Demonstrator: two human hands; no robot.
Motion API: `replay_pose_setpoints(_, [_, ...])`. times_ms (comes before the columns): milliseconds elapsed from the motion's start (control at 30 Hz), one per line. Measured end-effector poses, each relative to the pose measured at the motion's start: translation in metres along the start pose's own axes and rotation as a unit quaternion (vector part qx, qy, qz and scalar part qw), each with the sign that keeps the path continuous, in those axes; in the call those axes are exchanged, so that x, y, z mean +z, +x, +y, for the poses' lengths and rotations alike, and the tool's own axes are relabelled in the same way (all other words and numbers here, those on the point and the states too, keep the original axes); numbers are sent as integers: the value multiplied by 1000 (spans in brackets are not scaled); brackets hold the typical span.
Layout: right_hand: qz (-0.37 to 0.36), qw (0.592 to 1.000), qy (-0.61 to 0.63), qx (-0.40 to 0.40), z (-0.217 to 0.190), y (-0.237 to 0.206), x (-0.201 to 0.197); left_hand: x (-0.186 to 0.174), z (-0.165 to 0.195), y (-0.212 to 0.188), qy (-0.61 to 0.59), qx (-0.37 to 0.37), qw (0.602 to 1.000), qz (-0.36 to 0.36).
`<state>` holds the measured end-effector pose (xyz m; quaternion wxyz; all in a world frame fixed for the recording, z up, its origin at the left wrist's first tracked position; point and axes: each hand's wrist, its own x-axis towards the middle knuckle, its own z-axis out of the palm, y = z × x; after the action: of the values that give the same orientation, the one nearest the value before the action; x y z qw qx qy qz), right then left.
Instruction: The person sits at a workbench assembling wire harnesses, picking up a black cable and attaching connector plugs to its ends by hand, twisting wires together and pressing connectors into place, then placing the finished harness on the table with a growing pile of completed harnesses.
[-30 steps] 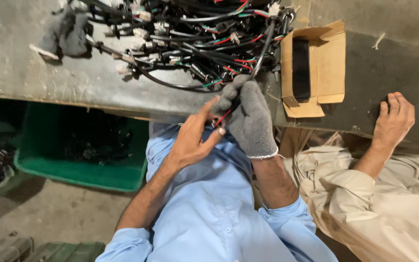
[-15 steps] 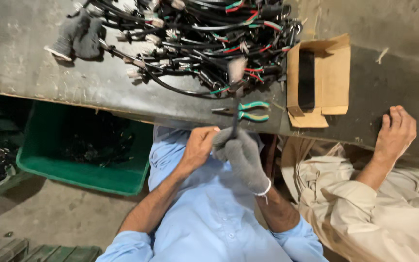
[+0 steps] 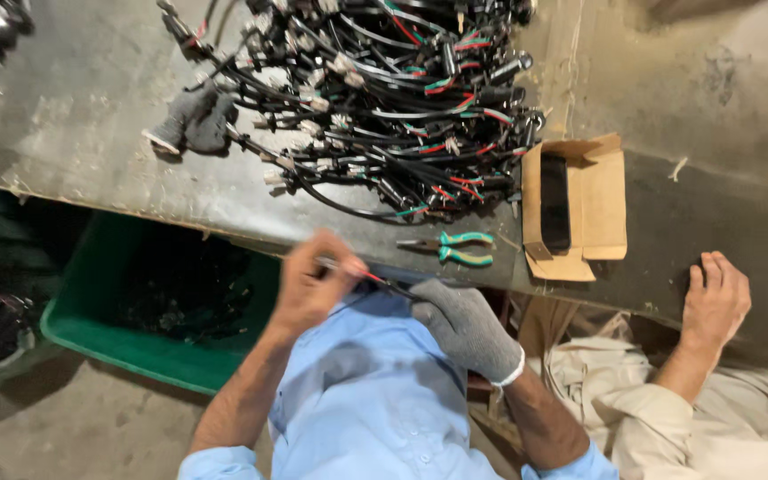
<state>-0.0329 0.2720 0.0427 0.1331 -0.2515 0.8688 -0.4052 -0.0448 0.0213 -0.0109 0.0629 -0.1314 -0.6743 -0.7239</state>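
While both hands pinch one thin red-and-black wire [image 3: 375, 280] over the lap, left hand [image 3: 308, 284] bare, right hand [image 3: 464, 324] gloved, most looks undone: big harness pile [image 3: 384, 107] sits on the bench [image 3: 91, 133], green-handled pliers [image 3: 451, 249] lying unused beside it.

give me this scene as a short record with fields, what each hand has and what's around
left hand: bare, pinching one end of a thin wire
right hand: in a grey glove, gripping the wire's other end
pliers: green-handled, lying free on the bench
wire bundle: tangled black cables on the bench
cardboard box: open, right of the pliers
green bin: under the bench
other person's hand: resting on the bench edge
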Motion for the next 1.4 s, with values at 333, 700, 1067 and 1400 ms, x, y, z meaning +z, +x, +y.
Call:
replay_pose_setpoints(333, [51, 996, 63, -36, -17, 5, 0, 3, 18, 10, 9, -37, 998, -59])
replay_pose_setpoints(700, [101, 861, 464, 183, 42, 6, 36, 42, -36, -41, 67, -54, 984, -157])
replay_pose_setpoints(1067, [114, 942, 269, 164, 41, -3, 42, 49, -56, -61, 37, -185, 977, -96])
replay_pose_setpoints(1400, [107, 983, 138, 49, 27, -3, 40, 43, -81, -62, -232, -210, 936, -164])
